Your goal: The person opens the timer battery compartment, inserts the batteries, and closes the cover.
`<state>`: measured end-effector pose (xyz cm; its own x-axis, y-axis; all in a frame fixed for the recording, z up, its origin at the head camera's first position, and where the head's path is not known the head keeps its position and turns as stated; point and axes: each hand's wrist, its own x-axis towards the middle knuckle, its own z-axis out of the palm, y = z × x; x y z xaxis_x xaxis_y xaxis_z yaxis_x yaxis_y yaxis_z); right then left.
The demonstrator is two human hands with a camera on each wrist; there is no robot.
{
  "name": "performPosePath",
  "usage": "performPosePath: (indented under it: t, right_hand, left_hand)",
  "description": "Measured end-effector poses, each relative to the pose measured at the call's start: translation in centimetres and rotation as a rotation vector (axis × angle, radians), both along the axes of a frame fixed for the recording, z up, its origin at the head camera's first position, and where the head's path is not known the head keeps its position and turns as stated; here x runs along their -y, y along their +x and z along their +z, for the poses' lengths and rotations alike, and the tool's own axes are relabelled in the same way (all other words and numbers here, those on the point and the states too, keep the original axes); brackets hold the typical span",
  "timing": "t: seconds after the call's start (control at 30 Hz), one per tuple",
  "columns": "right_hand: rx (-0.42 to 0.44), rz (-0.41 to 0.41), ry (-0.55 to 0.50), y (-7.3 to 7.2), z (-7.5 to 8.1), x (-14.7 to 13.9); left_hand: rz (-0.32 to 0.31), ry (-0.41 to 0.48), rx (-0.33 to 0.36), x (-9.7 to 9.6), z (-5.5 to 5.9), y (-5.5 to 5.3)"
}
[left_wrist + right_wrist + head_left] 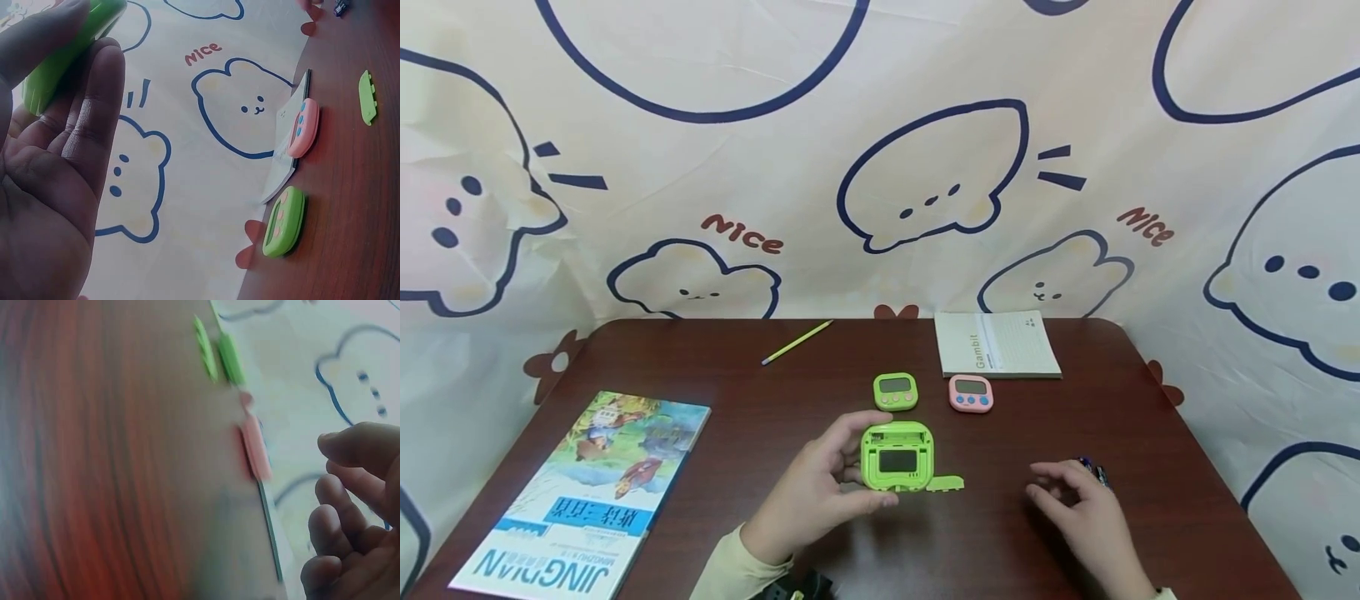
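My left hand [816,483] grips a green digital timer [898,458] by its left side, thumb below and a finger along the top. A slot along the upper part of this timer lies uncovered. Its loose green battery cover [949,483] rests on the table, as the left wrist view shows with the cover [367,98] lying apart. Over the table's right side hovers my right hand [1086,517], fingers loosely bent and nothing between them. Small dark-blue cylinders, seemingly batteries [1102,475], lie just behind it, partly hidden by the fingers.
Behind the held timer stand a second green timer [895,392] and a pink timer [971,394]. A notebook [1000,346] and a pencil [797,342] lie at the far edge. At left is a picture book [587,492]; a black object [808,585] shows near the left sleeve.
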<state>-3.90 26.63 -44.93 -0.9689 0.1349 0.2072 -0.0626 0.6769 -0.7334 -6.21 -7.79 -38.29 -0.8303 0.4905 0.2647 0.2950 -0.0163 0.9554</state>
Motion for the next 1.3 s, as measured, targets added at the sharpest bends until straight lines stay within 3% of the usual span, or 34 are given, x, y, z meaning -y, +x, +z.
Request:
performPosePath:
  t: [0.17, 0.4, 0.6, 0.77, 0.83, 1.03, 1.3]
  right_hand:
    - [-0.054, -0.129, 0.027, 0.2, 0.1, -2.9]
    - [0.067, -0.273, 0.1, -0.2, 0.2, -6.6]
    - [0.22, -0.263, 0.216, -0.4, -0.3, -8.9]
    - [0.414, -0.21, 0.227, -0.9, -0.5, -9.6]
    - [0.448, -0.204, 0.232, -1.1, -0.5, -9.7]
    - [0.428, -0.248, 0.247, -1.0, -0.5, -9.5]
    - [0.291, -0.399, 0.202, -0.8, 0.1, -8.8]
  left_hand:
    - [-0.002, -0.003, -0.007, 0.0, 0.1, -0.1]
    - [0.005, 0.007, -0.021, 0.0, -0.1, -0.1]
    - [0.008, 0.004, -0.025, 0.0, -0.1, -0.1]
    - [0.006, -0.009, -0.021, 0.0, -0.1, -0.2]
    - [0.004, -0.009, -0.018, 0.0, -0.1, -0.2]
    - [0.011, -0.032, 0.003, 0.1, 0.0, -0.1]
    - [0.017, -0.038, 0.006, 0.1, 0.1, 0.0]
